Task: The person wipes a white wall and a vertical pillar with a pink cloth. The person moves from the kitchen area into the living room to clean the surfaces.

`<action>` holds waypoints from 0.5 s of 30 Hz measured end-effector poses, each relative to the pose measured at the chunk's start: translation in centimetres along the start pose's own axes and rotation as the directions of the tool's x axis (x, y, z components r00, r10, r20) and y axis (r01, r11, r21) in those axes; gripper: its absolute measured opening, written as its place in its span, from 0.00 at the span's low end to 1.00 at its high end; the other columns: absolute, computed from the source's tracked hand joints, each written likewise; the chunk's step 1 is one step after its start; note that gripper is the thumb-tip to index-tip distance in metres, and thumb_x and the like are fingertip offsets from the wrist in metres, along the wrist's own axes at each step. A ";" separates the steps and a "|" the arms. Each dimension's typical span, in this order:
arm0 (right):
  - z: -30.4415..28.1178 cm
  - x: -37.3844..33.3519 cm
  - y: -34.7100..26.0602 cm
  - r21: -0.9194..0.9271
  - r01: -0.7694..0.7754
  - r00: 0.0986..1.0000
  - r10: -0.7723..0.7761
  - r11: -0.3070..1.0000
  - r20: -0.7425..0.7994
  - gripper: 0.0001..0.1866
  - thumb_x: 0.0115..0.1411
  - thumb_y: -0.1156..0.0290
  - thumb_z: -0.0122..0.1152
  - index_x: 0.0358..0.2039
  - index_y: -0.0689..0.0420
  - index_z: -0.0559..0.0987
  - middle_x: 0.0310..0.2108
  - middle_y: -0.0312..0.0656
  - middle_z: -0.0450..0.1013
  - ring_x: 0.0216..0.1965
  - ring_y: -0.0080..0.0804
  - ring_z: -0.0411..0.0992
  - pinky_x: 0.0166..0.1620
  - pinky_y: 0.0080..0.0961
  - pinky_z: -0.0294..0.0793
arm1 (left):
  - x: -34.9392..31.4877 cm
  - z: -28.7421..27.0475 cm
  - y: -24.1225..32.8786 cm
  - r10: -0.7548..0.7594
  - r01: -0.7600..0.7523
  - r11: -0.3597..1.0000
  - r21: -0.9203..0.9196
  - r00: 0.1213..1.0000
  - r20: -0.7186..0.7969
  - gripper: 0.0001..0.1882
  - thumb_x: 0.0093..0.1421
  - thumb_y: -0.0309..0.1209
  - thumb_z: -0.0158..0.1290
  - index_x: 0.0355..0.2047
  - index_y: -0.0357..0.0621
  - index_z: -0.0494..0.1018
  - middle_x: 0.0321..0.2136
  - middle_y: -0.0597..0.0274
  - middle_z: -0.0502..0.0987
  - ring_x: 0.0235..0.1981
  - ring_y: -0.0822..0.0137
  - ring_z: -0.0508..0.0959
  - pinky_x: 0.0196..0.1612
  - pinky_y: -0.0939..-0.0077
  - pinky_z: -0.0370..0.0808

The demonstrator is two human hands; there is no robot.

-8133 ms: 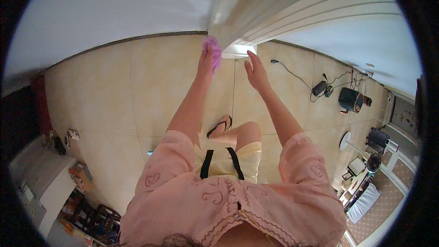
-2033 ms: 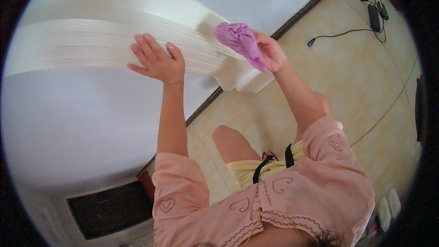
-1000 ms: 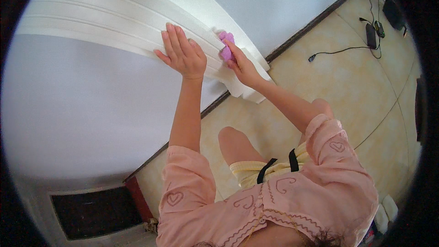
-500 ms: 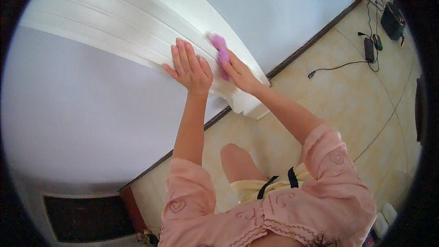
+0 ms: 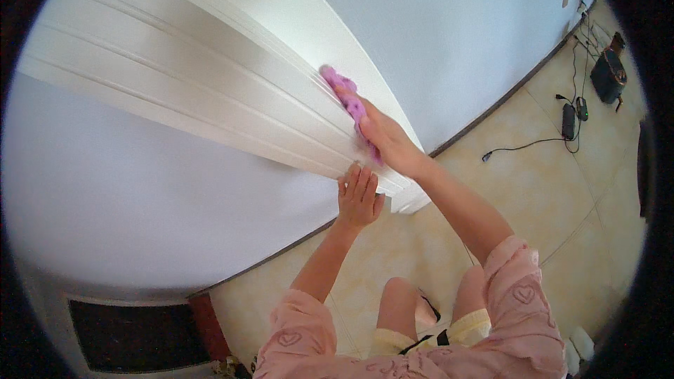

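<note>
A crumpled purple cloth [image 5: 349, 104] lies pressed against the white moulded door trim [image 5: 232, 91], with my right hand [image 5: 388, 139] holding it there. The cloth stretches along the grooved edge of the trim, and part of it is covered by my fingers. Below and to the left of it, my left hand [image 5: 359, 198] rests with fingers extended on the nearer edge of the same trim, close to its foot. Nothing shows in that hand. Both forearms reach up from pink sleeves.
Pale blue walls [image 5: 175, 189] flank the trim, with dark skirting along the tiled floor [image 5: 519, 168]. Cables with a black power adapter [image 5: 568, 121] and a dark bag [image 5: 608, 77] lie at the right. A dark framed panel [image 5: 137, 335] stands at the lower left.
My left hand has moved down and right along the trim to near its foot. My right hand, still on the cloth, has shifted slightly down and right. The view has shifted too.
</note>
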State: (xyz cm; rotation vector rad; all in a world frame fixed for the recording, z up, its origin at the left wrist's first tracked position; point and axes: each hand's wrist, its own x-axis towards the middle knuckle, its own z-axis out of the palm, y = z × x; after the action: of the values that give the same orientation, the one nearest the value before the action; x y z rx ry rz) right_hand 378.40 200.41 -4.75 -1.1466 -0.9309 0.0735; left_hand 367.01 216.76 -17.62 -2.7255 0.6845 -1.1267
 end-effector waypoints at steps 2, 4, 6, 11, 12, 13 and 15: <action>0.3 3.5 -3.5 -0.008 -0.027 1.000 0.027 1.000 -0.002 0.29 0.68 0.52 0.31 0.66 0.51 0.53 0.65 0.49 0.51 0.67 0.42 0.46 0.65 0.31 0.44 | 1.4 -4.1 -0.7 0.074 -0.074 0.997 -0.006 0.997 0.020 0.33 0.61 0.45 0.41 0.61 0.34 0.53 0.62 0.44 0.54 0.65 0.44 0.49 0.61 0.36 0.24; 0.8 6.5 -7.2 -0.016 -0.066 0.998 0.065 0.998 -0.024 0.30 0.68 0.49 0.29 0.66 0.50 0.53 0.65 0.49 0.52 0.66 0.43 0.49 0.64 0.32 0.46 | 5.0 -8.3 -2.4 0.064 -0.062 0.998 0.030 0.996 -0.058 0.32 0.62 0.46 0.40 0.60 0.37 0.54 0.61 0.46 0.55 0.66 0.46 0.47 0.62 0.38 0.24; 1.3 8.9 -9.8 0.016 -0.067 0.998 0.068 0.998 -0.018 0.30 0.68 0.50 0.29 0.66 0.51 0.53 0.65 0.49 0.52 0.65 0.42 0.51 0.64 0.32 0.47 | 11.2 -12.4 -4.4 -0.014 0.033 0.996 0.088 0.978 -0.210 0.29 0.63 0.46 0.37 0.59 0.41 0.60 0.62 0.52 0.57 0.67 0.51 0.49 0.63 0.41 0.26; 1.4 9.2 -11.9 0.009 -0.204 0.971 0.203 0.979 -0.127 0.30 0.69 0.51 0.29 0.65 0.56 0.53 0.58 0.45 0.60 0.58 0.35 0.58 0.60 0.28 0.54 | 25.8 -20.3 -9.3 -0.014 0.111 0.972 0.209 0.909 -0.416 0.30 0.64 0.42 0.35 0.61 0.35 0.55 0.64 0.43 0.50 0.67 0.43 0.44 0.63 0.40 0.24; 1.5 8.2 -11.4 0.015 -0.287 0.946 0.286 0.958 -0.154 0.30 0.69 0.52 0.29 0.65 0.57 0.54 0.56 0.43 0.63 0.55 0.33 0.61 0.58 0.27 0.56 | 27.6 -21.6 -10.0 -0.088 0.191 0.956 0.225 0.912 -0.401 0.30 0.64 0.41 0.35 0.61 0.34 0.56 0.64 0.41 0.50 0.67 0.42 0.44 0.63 0.41 0.24; 1.5 7.0 -10.9 0.072 -0.368 0.919 0.374 0.927 -0.127 0.30 0.69 0.52 0.30 0.65 0.57 0.53 0.51 0.42 0.64 0.51 0.31 0.64 0.54 0.26 0.60 | 28.9 -22.8 -10.3 -0.159 0.268 0.932 0.244 0.908 -0.387 0.29 0.64 0.40 0.35 0.61 0.33 0.56 0.64 0.39 0.50 0.66 0.42 0.44 0.63 0.41 0.24; 2.2 4.9 -10.1 0.183 -0.512 0.847 0.529 0.839 -0.054 0.29 0.69 0.53 0.30 0.64 0.57 0.53 0.41 0.39 0.67 0.41 0.27 0.68 0.47 0.24 0.66 | 29.1 -23.9 -10.9 -0.084 0.246 0.868 0.432 0.929 -0.359 0.28 0.64 0.38 0.35 0.60 0.32 0.57 0.63 0.38 0.51 0.66 0.41 0.45 0.63 0.41 0.26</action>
State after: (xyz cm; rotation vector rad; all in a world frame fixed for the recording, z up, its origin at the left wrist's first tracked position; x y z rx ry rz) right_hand 376.11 199.93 6.46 -1.2125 -0.4870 0.5233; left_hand 372.54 214.98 21.15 -2.2320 0.1581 -1.5724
